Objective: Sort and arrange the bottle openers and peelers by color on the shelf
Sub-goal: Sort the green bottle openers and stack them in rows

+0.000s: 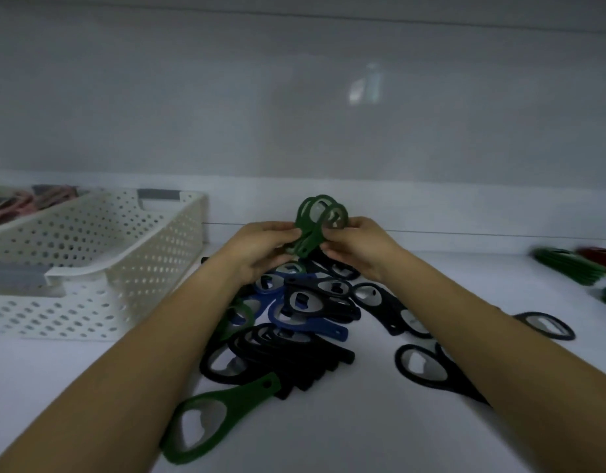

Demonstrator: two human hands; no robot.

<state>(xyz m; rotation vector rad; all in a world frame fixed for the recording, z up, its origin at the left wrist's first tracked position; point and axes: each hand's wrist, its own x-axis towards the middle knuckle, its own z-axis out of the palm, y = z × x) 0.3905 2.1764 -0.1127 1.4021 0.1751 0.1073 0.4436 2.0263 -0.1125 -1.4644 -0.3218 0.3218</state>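
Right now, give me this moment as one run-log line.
left hand: grips green openers | right hand: grips same bunch | below: mixed opener pile

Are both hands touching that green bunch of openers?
Touching. The head view shows the left hand and right hand both pinching the green openers.

A white perforated basket (141,268) with a grey handle (158,196) stands at left, before a plain grey back wall (226,114).
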